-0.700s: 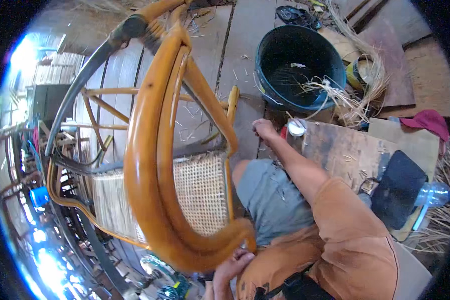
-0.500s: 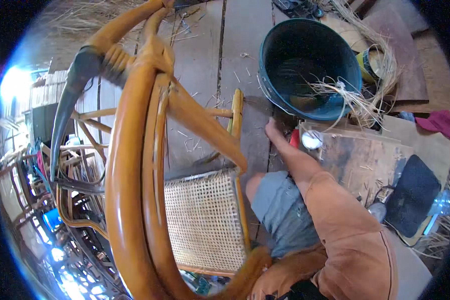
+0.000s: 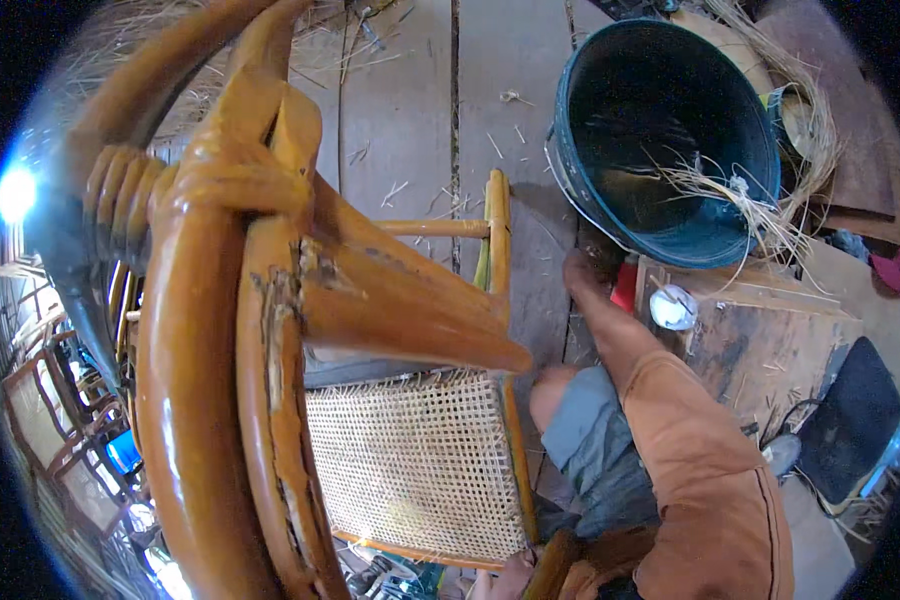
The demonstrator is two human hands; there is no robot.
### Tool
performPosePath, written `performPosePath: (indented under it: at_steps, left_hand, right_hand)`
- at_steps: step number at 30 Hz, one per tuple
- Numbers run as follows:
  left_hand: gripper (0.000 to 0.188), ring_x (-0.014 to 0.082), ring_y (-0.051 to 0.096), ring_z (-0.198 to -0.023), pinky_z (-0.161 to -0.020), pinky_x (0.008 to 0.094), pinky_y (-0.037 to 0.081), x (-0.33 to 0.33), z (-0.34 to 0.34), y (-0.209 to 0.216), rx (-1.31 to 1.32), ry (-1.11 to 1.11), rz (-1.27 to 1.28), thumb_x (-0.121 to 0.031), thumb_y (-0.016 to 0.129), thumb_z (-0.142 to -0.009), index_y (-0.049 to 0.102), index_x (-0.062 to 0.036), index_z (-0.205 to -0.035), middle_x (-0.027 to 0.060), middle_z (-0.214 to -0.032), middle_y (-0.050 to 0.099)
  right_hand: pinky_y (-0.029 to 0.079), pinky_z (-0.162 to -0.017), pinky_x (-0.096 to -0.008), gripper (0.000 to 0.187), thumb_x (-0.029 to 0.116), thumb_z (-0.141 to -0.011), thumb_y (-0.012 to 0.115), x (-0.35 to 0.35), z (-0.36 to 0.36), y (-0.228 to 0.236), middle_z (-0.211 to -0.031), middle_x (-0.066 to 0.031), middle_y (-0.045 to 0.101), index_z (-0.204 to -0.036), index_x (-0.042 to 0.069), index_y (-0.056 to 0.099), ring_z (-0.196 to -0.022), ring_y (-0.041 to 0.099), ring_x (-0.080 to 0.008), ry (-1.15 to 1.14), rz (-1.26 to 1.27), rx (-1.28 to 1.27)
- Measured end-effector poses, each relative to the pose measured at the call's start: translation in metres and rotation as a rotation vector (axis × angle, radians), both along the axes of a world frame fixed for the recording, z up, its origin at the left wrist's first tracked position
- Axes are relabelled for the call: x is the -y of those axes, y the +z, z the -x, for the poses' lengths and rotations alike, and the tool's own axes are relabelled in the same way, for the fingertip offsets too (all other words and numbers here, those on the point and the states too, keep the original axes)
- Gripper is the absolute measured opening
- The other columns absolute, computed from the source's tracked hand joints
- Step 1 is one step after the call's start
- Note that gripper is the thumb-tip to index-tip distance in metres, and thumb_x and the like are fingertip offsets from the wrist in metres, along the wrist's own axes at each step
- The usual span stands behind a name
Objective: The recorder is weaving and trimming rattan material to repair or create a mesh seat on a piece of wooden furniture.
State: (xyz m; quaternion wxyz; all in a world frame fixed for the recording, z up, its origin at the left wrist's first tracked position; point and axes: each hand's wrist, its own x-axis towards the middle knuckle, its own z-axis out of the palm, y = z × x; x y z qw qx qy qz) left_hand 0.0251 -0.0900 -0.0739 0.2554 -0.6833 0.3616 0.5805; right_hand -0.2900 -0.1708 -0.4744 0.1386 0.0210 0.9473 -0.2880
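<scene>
A glossy honey-brown rattan chair (image 3: 185,400) with curved, bound poles fills the left and centre, close to me. Its woven cane panel (image 3: 410,455) lies below the arm. At the panel's lower edge my left hand (image 3: 510,577) shows only in part, by the chair frame; its grip is hidden. My right arm reaches forward, and my right hand (image 3: 592,268) is in shadow by the base of a dark teal bucket (image 3: 570,165), fingers not clear. Beside that hand are a red object (image 3: 624,285) and a white-topped round container (image 3: 673,307).
Pale fibre strands (image 3: 735,200) hang over the bucket's rim. A wooden board (image 3: 760,350) with scraps lies at right, near a black flat pad (image 3: 850,415). Plank flooring (image 3: 400,110) carries scattered offcuts. More chair frames (image 3: 50,440) stand at far left.
The rattan chair looks larger, its bound joint now lower and further left. Bucket, board and my right arm have shifted right and slightly down in view. Part of my left hand now shows.
</scene>
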Motion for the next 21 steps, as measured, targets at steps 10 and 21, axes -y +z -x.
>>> performPosePath:
  at_steps: [10, 21]
  left_hand:
    - [0.037, 0.0166, 0.049, -0.104, -0.095, 0.0282, 0.033, -0.08, 0.009, 0.033, -0.086, 0.083, 0.035, -0.025, 0.056, -0.083, 0.053, -0.0027, -0.112, 0.0109, -0.114, 0.053]
    - [0.025, 0.0296, 0.058, -0.078, -0.07, 0.0329, 0.045, -0.096, 0.098, 0.123, -0.423, -0.381, 0.708, -0.024, 0.053, -0.084, 0.059, 0.0002, -0.089, 0.0168, -0.08, 0.058]
  right_hand:
    - [0.048, -0.068, -0.0408, 0.022, 0.022, -0.076, 0.052, -0.028, 0.01, 0.195, -0.079, -0.015, 0.061, -0.082, 0.005, 0.064, -0.076, 0.06, -0.0321, 1.094, 0.087, 0.381]
    - [0.044, -0.051, -0.0231, 0.011, 0.013, -0.082, 0.057, -0.208, 0.018, 0.446, -0.075, -0.0056, 0.059, -0.085, 0.002, 0.058, -0.056, 0.054, -0.012, 0.378, 0.871, 1.169]
